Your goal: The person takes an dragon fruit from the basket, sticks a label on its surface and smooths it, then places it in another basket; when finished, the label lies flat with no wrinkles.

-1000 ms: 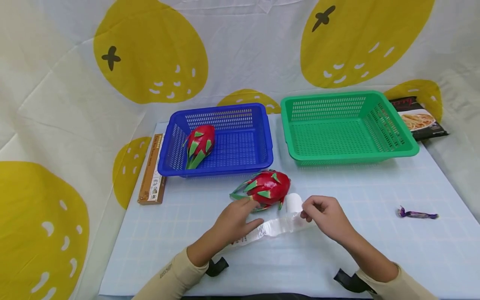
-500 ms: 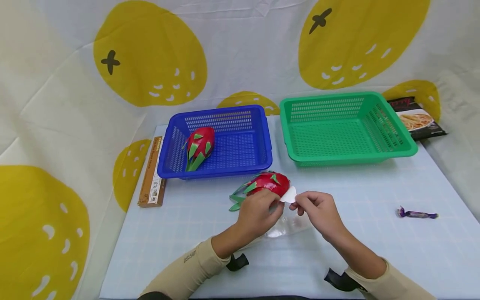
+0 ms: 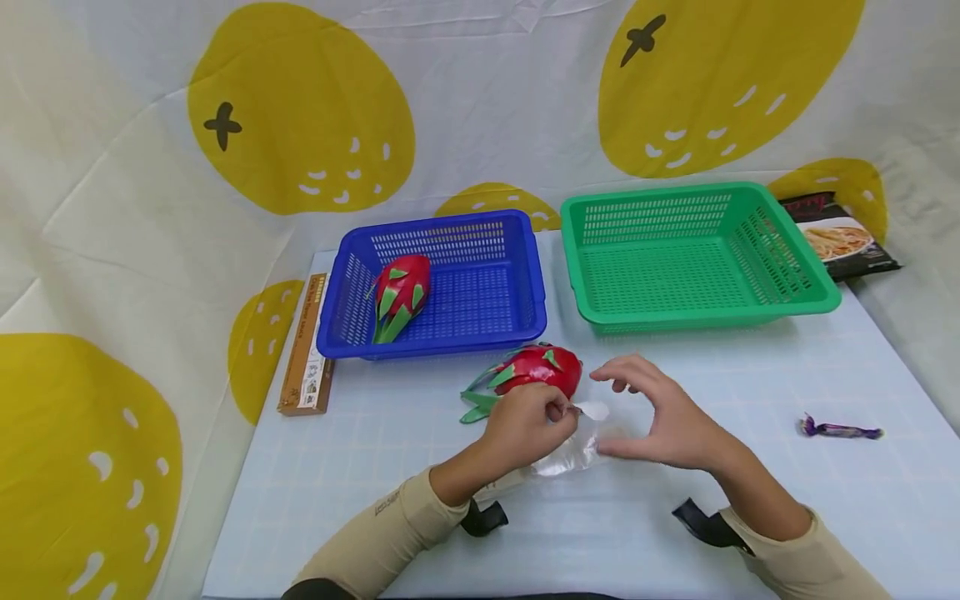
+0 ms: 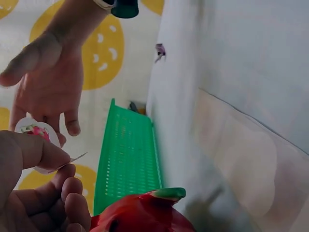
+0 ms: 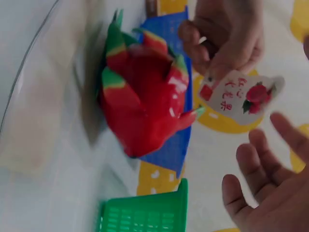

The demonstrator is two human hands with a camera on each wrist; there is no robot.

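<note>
My left hand (image 3: 528, 427) pinches a white sticker (image 5: 244, 96) by one edge between thumb and finger. Red writing and a printed dragon fruit show on its face in the right wrist view. To the right, my right hand (image 3: 671, 417) is spread open with nothing in it, its thumb and fingers apart around the sticker's free end. Just behind my left hand lies a red dragon fruit (image 3: 546, 367) with green-tipped scales, partly covered by that hand. A clear, shiny strip (image 3: 570, 455) lies flat on the table below the hands.
Behind stand a blue basket (image 3: 431, 342) holding another dragon fruit (image 3: 405, 283) and a green basket (image 3: 712, 319). A brown box (image 3: 303, 358) lies at the left. At the right are a purple-wrapped candy (image 3: 840, 429) and a black food packet (image 3: 843, 237).
My left hand has moved right from over the strip and now holds the sticker. Half a second ago both hands were at the sticker; since then my right hand has let go and spread open.
</note>
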